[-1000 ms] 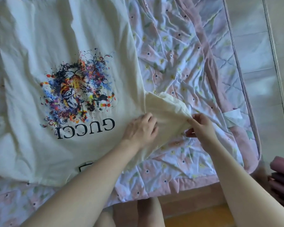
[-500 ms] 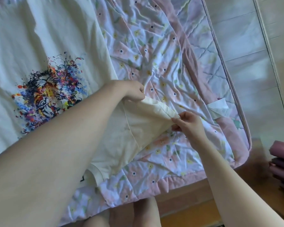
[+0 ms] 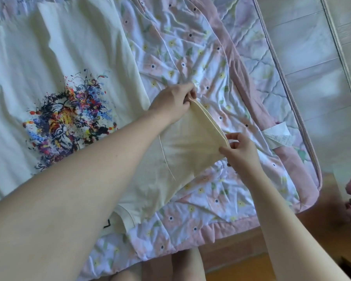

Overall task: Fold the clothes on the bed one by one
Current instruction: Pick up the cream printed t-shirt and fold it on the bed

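Now both hands pinch the sleeve's hem: left hand [image 3: 173,100] has slid to its far corner, right hand [image 3: 240,148] grips the near one. Stretched taut, the sleeve [image 3: 187,138] of the shirt [image 3: 69,63], spread on the bed [image 3: 201,47], seems ready to fold inward.

A cream T-shirt [image 3: 69,57] with a colourful tiger print lies spread face-up on the bed [image 3: 201,47], wrinkled. Its sleeve, toward the bed's right edge, is stretched out taut and lifted slightly.
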